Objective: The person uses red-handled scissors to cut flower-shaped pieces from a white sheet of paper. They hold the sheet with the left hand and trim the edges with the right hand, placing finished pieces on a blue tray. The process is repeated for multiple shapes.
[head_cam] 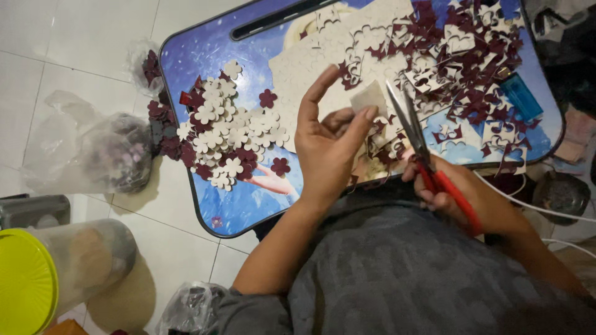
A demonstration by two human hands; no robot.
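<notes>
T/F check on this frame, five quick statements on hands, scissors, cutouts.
1. The left hand pinches a small pale piece. True.
2. The right hand holds blue-handled scissors. False: the scissors have red handles.
3. The scissor blades are parted. True.
4. The flower cutouts lie piled on the floor tiles. False: they lie on the blue lap table.
5. The jar at lower left has a yellow-green lid. True.

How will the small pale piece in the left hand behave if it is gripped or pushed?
The pale piece looks thin and flat, so probably light and slightly bendable. The left hand pinches it by fingertips alone, suggesting little weight. Being sheet-like, it should slide, not roll.
</notes>
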